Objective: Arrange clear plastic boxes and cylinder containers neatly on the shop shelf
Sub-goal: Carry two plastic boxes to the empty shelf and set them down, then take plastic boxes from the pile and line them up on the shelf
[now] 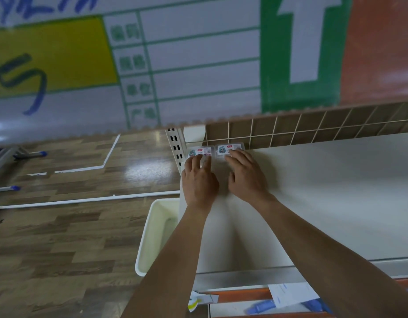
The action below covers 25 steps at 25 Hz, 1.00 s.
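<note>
Both forearms reach up from the bottom of the frame to its centre. The left hand (199, 177) lies palm down with its fingers nearly straight and close together, the tips resting on top of the left box (201, 151). The right hand (246, 175) lies just beside it, palm down, fingers straight and slightly spread over the near part of the right box (230, 148). Neither hand curls round anything. The thumbs are tucked low, so whether they touch the box sides is hard to tell.

The two boxes are flat, clear plastic cases, each with a white label bearing a small cartoon figure, a red mark and what looks like a printed code. They sit side by side, touching or nearly so, at the back left corner of the shelf (336, 191).

The shelf is a plain white board filling the right centre of the frame, backed by a wire grid (313, 127) and held by a slotted upright (175, 143). A white bin (152, 244) stands below its left edge on a wood-pattern floor (60, 226) marked with white lines. A large sign (198, 53) in white, yellow and green fills the top of the frame.
</note>
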Each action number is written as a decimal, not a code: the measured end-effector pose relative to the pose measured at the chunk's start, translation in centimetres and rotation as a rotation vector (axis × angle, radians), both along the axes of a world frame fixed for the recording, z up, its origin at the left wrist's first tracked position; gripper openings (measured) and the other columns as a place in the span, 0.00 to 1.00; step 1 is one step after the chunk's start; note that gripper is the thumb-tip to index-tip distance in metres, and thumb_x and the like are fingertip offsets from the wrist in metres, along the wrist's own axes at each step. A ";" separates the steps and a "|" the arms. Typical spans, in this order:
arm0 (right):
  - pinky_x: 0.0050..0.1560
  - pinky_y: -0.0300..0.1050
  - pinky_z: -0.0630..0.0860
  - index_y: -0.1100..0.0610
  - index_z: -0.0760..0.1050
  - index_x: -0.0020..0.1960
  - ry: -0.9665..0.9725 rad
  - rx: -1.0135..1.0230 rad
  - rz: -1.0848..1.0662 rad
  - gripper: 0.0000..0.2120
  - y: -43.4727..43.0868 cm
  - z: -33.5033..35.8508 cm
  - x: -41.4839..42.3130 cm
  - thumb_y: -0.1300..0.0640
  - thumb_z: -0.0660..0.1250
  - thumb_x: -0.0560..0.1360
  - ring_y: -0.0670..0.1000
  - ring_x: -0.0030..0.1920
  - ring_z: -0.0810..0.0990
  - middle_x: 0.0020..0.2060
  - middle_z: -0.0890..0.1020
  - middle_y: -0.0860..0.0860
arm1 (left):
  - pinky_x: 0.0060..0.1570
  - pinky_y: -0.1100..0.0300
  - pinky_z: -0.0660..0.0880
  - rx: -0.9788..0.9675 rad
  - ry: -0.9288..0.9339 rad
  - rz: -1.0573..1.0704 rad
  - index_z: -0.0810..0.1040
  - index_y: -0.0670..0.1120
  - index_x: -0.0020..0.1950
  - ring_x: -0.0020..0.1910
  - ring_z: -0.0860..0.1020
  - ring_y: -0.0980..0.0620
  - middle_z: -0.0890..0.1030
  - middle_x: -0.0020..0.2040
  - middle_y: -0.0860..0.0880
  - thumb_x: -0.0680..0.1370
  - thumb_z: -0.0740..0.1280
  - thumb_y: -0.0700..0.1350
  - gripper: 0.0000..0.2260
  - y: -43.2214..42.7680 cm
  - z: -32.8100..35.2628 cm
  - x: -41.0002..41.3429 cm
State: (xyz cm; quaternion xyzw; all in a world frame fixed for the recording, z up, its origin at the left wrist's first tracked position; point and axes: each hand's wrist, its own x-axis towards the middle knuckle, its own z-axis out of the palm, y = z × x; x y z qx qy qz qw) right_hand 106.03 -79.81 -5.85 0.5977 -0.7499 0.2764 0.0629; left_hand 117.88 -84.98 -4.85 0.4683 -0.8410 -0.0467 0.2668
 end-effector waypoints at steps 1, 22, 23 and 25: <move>0.64 0.55 0.70 0.63 0.76 0.60 0.005 -0.003 0.002 0.22 0.0 0.0 0.0 0.65 0.67 0.65 0.60 0.63 0.73 0.60 0.77 0.58 | 0.50 0.46 0.75 0.002 -0.004 0.003 0.78 0.42 0.60 0.59 0.74 0.37 0.79 0.57 0.41 0.67 0.66 0.33 0.22 0.0 0.1 0.0; 0.58 0.55 0.71 0.61 0.78 0.57 -0.137 -0.025 -0.450 0.18 20.2 3.8 -13.0 0.66 0.66 0.68 0.62 0.59 0.75 0.57 0.80 0.58 | 0.58 0.55 0.67 0.087 -0.052 -0.428 0.74 0.49 0.66 0.62 0.72 0.46 0.76 0.63 0.47 0.79 0.61 0.44 0.15 17.7 3.4 -18.2; 0.56 0.56 0.72 0.61 0.79 0.56 -0.152 -0.030 -0.480 0.18 22.3 3.7 -14.2 0.67 0.66 0.66 0.63 0.58 0.76 0.55 0.81 0.58 | 0.59 0.56 0.67 0.085 -0.072 -0.452 0.73 0.49 0.67 0.63 0.72 0.47 0.76 0.64 0.48 0.80 0.60 0.45 0.15 19.3 3.4 -19.6; 0.55 0.56 0.71 0.61 0.78 0.56 -0.170 -0.025 -0.554 0.19 26.7 3.6 -16.7 0.68 0.67 0.66 0.63 0.58 0.75 0.55 0.80 0.58 | 0.59 0.56 0.67 0.100 -0.076 -0.507 0.72 0.49 0.67 0.63 0.72 0.48 0.75 0.65 0.49 0.80 0.60 0.47 0.16 23.0 3.5 -22.7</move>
